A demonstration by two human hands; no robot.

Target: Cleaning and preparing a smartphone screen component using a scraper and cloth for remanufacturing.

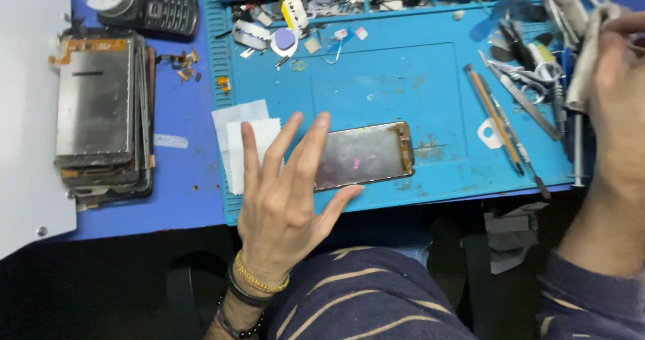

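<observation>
A phone screen panel [368, 155] with a gold-coloured edge lies flat on the blue work mat [396, 78]. My left hand [285, 192] hovers over its left end with fingers spread, the thumb by the panel's lower edge; whether it touches the panel I cannot tell. Bracelets sit on that wrist. At the far right, my right hand [621, 105] is raised and closed on a pale cloth [586, 51] above the tools.
White wipes [245, 135] lie left of the panel. A stack of screen panels [101, 111] and a dark keypad phone [161, 11] sit at the left. Screwdrivers, tweezers and a pencil [494, 118] lie right; small parts crowd the mat's far edge.
</observation>
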